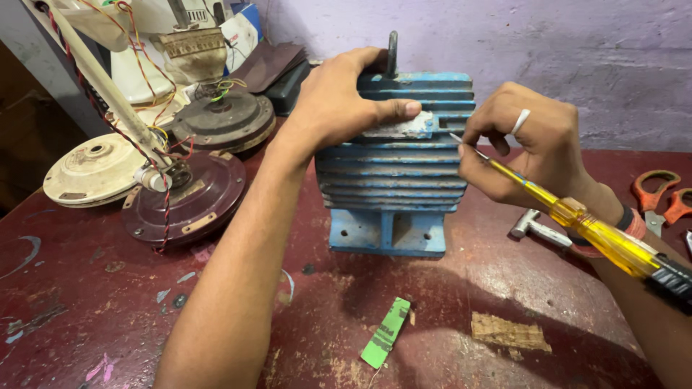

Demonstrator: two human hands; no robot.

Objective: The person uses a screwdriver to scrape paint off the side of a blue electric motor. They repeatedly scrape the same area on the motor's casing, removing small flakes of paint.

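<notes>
Firstly, near edge of the table: a green paper strip [386,333] lies flat on the red table [101,317], and a torn brown scrap [508,333] lies to its right.
Left arm: it reaches from the near edge toward the middle of the table, up to the blue motor housing.
Left hand [339,101]: it lies open over the top left of the blue motor housing [395,166], fingers curled over the upper edge, and the thumb presses flat on the small metal plate [404,130]. It steadies the housing and closes around nothing.
Right hand [537,148]: it is closed around the screwdriver [577,216], pinching the thin shaft between thumb and fingers. A white ring is on one finger, and there is a band on the wrist.
Screwdriver: the handle is clear yellow with a black end, pointing toward the right near corner. The metal tip sits at the right end of the metal plate; whether it touches I cannot tell.
Blue motor housing: it stands upright on its flat base in the middle of the table, with ribs across the side and a metal loop on top.
Right edge: a small hammer [537,229] lies behind the right wrist, and orange scissors [659,193] are further right.
Far left corner: three round fan motors [184,198] with coloured wires stand together, well apart from the housing.
Behind: a pale purple wall [562,43].
</notes>
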